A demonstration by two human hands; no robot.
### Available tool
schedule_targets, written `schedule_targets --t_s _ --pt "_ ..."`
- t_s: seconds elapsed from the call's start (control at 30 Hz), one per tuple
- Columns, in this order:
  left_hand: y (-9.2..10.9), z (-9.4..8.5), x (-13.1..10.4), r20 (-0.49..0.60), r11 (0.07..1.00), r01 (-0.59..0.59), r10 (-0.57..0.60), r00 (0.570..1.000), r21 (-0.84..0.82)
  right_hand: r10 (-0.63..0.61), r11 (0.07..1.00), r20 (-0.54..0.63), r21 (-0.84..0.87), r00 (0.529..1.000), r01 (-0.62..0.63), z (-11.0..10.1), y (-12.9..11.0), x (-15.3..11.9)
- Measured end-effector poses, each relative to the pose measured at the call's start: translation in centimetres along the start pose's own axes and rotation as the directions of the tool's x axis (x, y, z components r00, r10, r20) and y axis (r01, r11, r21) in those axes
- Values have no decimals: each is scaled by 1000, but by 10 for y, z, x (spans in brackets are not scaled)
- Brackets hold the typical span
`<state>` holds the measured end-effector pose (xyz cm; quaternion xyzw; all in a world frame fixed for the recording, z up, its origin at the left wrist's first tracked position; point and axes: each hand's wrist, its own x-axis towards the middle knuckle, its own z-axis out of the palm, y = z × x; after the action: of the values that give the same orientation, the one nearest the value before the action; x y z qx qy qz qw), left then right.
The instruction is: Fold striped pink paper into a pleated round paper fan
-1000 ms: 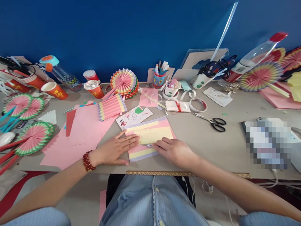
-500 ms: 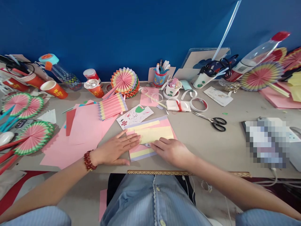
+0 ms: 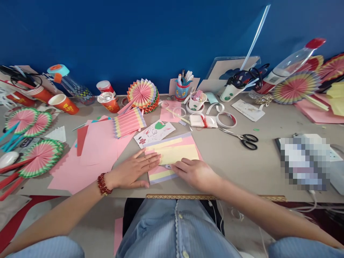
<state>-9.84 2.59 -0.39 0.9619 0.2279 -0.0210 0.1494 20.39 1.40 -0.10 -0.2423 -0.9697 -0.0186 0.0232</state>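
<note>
My left hand point(image 3: 133, 168) lies flat and open, its fingertips pressing on the left part of a pale yellow paper strip point(image 3: 178, 154). That strip rests across a pink sheet with yellow and lilac bands point(image 3: 162, 175). My right hand point(image 3: 195, 173) has its fingers curled together at the strip's lower edge. Beside those fingertips a small whitish thing point(image 3: 168, 166) shows, mostly hidden, and I cannot make out what it is. Behind the sheet sits a white card with a drawing point(image 3: 153, 133), close to a pleated pink paper point(image 3: 129, 123).
Pink sheets point(image 3: 99, 147) spread to the left, near folded paper fans point(image 3: 40, 157). Black-handled scissors point(image 3: 248, 141) and a tape roll point(image 3: 226, 120) lie to the right. A pen cup point(image 3: 182, 92) and paper cups point(image 3: 64, 104) stand along the blue wall. A blurred-out device point(image 3: 303, 163) is at right.
The view has shifted very slightly. Both hands stay in nearly the same place on the paper.
</note>
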Motion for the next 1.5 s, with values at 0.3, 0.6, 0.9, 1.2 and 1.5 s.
schedule_targets --t_s 0.3,0.6,0.9,1.2,1.5 --pt "2 -1 0 12 1000 18 -18 1000 -14 0 1000 -73 30 997 2 -5 -3 -6" --pt "-6 -2 -7 -63 991 5 -14 998 -130 400 912 -359 68 843 -404 -14 48 -74" --pt "5 1 7 -291 976 198 -215 932 -87 484 842 -273 -113 831 -527 -7 71 -116" --pt "24 -2 48 -309 956 271 -292 905 -110 329 911 -61 284 942 -300 -3 47 -32" --pt "23 0 49 -358 942 194 -287 889 -274 423 793 14 479 906 -378 -1 55 -23"
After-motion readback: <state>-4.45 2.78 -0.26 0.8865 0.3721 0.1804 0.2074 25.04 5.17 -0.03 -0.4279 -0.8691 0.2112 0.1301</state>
